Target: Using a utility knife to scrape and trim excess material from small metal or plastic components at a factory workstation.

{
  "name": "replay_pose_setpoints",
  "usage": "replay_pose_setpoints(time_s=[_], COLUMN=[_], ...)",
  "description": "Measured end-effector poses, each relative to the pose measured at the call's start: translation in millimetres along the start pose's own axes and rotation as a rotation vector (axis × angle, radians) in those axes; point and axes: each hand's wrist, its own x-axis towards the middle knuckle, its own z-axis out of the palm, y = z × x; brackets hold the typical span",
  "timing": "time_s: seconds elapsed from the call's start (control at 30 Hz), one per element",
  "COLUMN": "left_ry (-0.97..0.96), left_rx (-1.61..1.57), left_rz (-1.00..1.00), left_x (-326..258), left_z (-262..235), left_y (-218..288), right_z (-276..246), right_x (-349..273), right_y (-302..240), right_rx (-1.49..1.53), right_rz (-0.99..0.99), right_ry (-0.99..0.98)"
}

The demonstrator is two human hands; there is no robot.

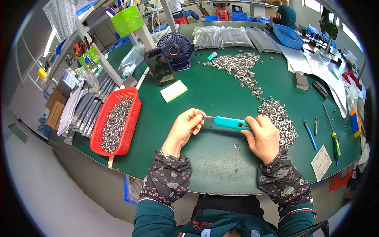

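One head-worn fisheye view — looking steeply down, close over the green table (213, 94) — nothing shared.

Operator wears 2 dark floral-print sleeve covers with elasticated cuffs, 1 on the left forearm (167, 177) and 1 on the right forearm (285, 179), over a teal jacket (158, 219) with red-and-white trim.

Factory assembly workshop indicated: green workbench (205, 98) strewn with small metal parts (241, 67), red basket (130, 114) filled with same at left, bagged stock far, blue bins and other workers seen beyond.
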Motion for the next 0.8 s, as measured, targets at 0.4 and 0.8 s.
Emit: replay_pose_setpoints(time_s=[0.4,0.8], left_ry=[-0.034,-0.028], left_rx=[-0.102,0.010], left_rz=[0.080,0.075], left_x=[4.5,4.6], left_z=[1.0,0.8], left_y=[-7.3,-9.1], right_z=[-0.6,0.7], right_x=[-2.7,-3.4], right_y=[3.6,7.2], right_rx=[0.205,0.289], right_rz=[0.122,0.207], right_ry=[-0.111,-0.214])
